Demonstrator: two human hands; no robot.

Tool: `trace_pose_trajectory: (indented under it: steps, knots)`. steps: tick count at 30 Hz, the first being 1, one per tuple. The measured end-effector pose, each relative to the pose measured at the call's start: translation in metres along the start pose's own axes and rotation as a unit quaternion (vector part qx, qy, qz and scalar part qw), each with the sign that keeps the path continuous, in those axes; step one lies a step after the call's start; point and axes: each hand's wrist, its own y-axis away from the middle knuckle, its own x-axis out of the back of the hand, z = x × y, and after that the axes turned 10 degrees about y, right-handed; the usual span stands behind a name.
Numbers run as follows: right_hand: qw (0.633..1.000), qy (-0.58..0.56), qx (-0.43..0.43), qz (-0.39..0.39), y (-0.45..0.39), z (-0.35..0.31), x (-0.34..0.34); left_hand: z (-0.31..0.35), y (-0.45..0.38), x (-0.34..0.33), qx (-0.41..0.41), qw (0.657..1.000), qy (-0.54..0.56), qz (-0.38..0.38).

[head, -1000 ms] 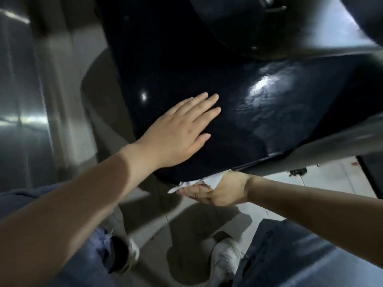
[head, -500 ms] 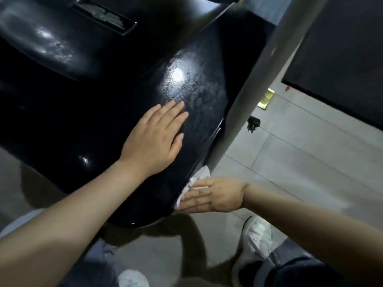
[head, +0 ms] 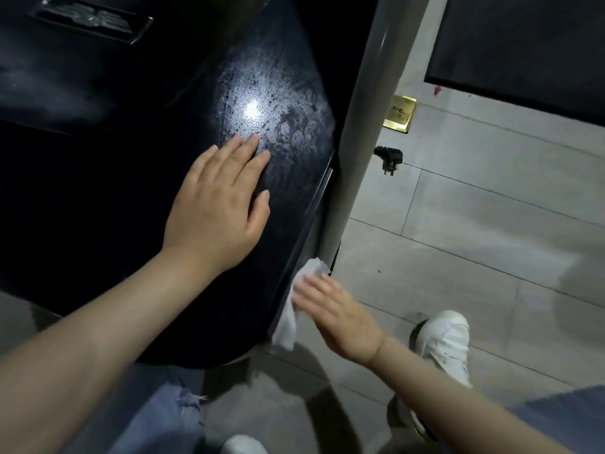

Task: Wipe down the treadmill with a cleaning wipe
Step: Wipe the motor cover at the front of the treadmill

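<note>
Right fingers (head: 314, 291) straight (blurred), pressing white wipe (head: 289, 317) against treadmill (head: 131, 158) edge

Left hand (head: 217, 204): palm down, fingers straight and held together, thumb alongside, flat on the treadmill (head: 131, 142) housing. Left forearm bare, running from lower left up to the wrist, wrist roughly in line with it.

Right hand (head: 334, 312): back up, fingers extended and slightly spread, motion-blurred, pressing the wipe (head: 294, 306) to the housing's side edge. Fingers not curled. Right forearm bare, entering from lower right, wrist bent slightly toward the hand. Hands near each other, not touching.
</note>
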Motion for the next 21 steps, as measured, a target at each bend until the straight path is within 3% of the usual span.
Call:
trace_pose_trajectory:
  steps: [2,6,8,10,14,18,20,21]
  knots:
    - [0.973,-0.118,-0.182,0.082,-0.024,-0.026,-0.001,0.001,0.0,-0.002,-0.003,1.0,-0.005,0.001]
    - [0.841,-0.288,-0.403,0.218,-0.08,-0.075,0.006,0.002,-0.001,-0.003,-0.005,1.0,-0.008,0.001]
    - [0.758,-0.383,-0.483,0.213,-0.088,-0.086,0.013,0.002,-0.001,-0.002,-0.009,1.0,-0.007,0.008]
    - [0.688,-0.439,-0.559,0.146,-0.099,-0.075,0.016,0.001,0.0,-0.003,-0.012,1.0,-0.007,0.014]
    - [0.708,-0.415,-0.523,0.232,-0.119,-0.039,0.011,0.0,0.001,-0.006,-0.019,1.0,-0.005,0.018]
    - [0.616,-0.523,-0.529,0.26,-0.108,-0.088,0.011,0.0,0.001,-0.006,-0.01,1.0,-0.005,0.007]
    - [0.669,-0.465,-0.522,0.251,-0.106,-0.104,0.017,0.001,0.001,-0.006,-0.007,1.0,-0.005,0.003]
    - [0.67,-0.476,-0.509,0.256,-0.107,-0.106,0.017,0.0,0.001,-0.005,-0.008,1.0,-0.001,0.003]
